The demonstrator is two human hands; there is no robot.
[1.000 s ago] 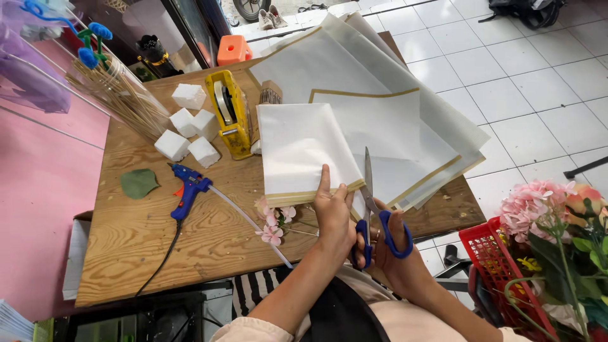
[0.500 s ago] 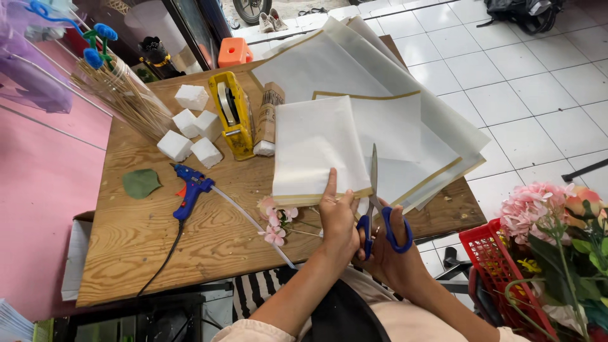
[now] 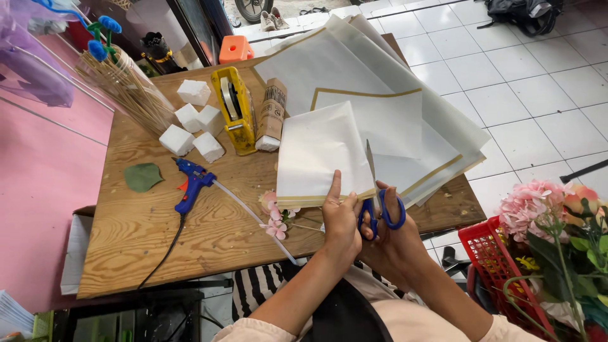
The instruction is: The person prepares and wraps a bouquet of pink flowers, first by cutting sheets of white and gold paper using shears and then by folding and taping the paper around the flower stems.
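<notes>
The work in hand looks like a cut through a folded sheet of white paper [image 3: 320, 155], and it seems to be at its start: the blades of the blue-handled scissors [image 3: 375, 190] stand at the sheet's near edge, pointing away from the person. The left hand [image 3: 341, 218] is clamped on that near edge, thumb up over the top of the sheet, pinching it steady just beside the blades. The right hand [image 3: 386, 237] is closed through the scissor loops. The two hands sit close together, almost touching. The folded sheet lies over the near right part of the wooden surface [image 3: 145, 234], partly on top of larger cream sheets with gold borders [image 3: 405, 107] that spread toward the far right corner and hang past the edge.

By my judgement, the next move calls for a straight run of the blades along the sheet, with the left hand keeping the layers flat and its fingers clear of the cutting line.

As for packages, a small upright brown roll with a dark printed label [image 3: 272, 114] stands near the middle of the surface, touching a yellow tape dispenser [image 3: 234, 107] on its left. White foam cubes [image 3: 190, 130] cluster left of that. A blue glue gun [image 3: 192, 183] lies nearer, beside a green leaf [image 3: 142, 177]. A red basket [image 3: 491, 253] with pink flowers [image 3: 532, 202] sits on the floor at right.
</notes>
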